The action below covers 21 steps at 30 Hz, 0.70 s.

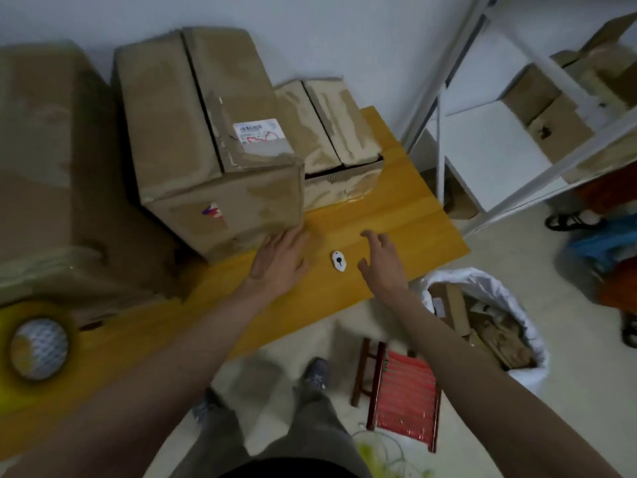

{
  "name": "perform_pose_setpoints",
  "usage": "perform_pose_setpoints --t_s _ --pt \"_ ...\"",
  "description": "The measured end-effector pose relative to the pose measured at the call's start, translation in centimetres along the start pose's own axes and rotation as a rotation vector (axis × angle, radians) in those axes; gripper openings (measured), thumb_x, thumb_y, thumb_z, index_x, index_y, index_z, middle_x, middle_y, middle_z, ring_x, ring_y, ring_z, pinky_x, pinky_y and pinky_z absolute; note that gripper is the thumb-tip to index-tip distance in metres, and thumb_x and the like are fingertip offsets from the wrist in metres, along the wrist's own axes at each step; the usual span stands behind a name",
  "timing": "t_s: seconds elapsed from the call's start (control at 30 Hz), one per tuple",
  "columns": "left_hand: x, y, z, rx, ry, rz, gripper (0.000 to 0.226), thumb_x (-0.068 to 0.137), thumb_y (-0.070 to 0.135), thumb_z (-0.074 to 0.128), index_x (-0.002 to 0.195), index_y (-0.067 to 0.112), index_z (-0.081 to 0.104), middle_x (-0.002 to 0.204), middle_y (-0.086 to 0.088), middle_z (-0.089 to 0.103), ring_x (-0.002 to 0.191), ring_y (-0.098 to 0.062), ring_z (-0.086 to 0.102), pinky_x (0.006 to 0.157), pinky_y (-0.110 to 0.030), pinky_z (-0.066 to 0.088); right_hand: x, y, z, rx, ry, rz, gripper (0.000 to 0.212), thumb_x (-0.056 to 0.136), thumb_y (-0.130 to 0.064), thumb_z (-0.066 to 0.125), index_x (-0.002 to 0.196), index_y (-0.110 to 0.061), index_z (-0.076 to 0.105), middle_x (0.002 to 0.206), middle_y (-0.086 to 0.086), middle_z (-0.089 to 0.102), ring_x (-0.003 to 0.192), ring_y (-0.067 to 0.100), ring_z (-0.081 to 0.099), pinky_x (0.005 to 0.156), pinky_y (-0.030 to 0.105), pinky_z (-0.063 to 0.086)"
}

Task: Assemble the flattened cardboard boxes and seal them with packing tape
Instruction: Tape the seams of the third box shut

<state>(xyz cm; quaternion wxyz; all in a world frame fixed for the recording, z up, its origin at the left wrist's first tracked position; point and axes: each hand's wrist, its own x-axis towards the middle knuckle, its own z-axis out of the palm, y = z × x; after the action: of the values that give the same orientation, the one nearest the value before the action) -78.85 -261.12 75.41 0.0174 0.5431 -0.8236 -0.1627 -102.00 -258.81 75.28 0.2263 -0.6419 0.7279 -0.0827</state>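
Three assembled cardboard boxes stand on the yellow wooden table [396, 208]: a large one [41, 160] at the left, a taped one with a white label [206, 132] in the middle, and a smaller one [331, 132] behind it to the right. My left hand [281, 258] lies with straight fingers against the lower right corner of the middle box. My right hand [382, 260] hovers over the table with fingers relaxed and spread, holding nothing. A small white object with a black mark [339, 260] lies between the hands. A roll of packing tape [38, 346] sits at the table's left.
A white metal shelf unit [489, 132] with cardboard boxes stands at the right. On the floor are a white bag of cardboard scraps [482, 326], a red-seated wooden stool [403, 391] and my shoes [315, 374]. A sandal [568, 220] lies by the shelf.
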Motion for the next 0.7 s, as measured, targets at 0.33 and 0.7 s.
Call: perform_pose_setpoints --t_s 0.33,0.7 --pt "-0.8 -2.0 4.5 0.011 -0.061 -0.26 0.05 0.099 0.035 0.05 0.146 0.017 0.045 0.157 -0.005 0.036 0.142 -0.023 0.037 0.114 -0.042 0.031 6.4 1.7 7.8 -0.129 -0.324 -0.058 0.063 0.098 0.008 0.041 0.151 -0.026 0.033 0.148 0.01 0.029 0.129 0.035 0.039 0.074 0.04 0.046" --pt "-5.4 -4.5 5.7 0.003 -0.097 -0.364 0.05 0.099 0.034 0.051 0.147 0.019 0.044 0.16 -0.004 0.031 0.146 -0.023 0.031 0.116 -0.04 0.027 6.2 -0.1 11.4 -0.099 -0.335 -0.045 0.034 0.097 0.011 0.042 0.126 -0.006 0.05 0.132 0.02 0.034 0.098 0.043 0.056 0.077 0.047 0.048"
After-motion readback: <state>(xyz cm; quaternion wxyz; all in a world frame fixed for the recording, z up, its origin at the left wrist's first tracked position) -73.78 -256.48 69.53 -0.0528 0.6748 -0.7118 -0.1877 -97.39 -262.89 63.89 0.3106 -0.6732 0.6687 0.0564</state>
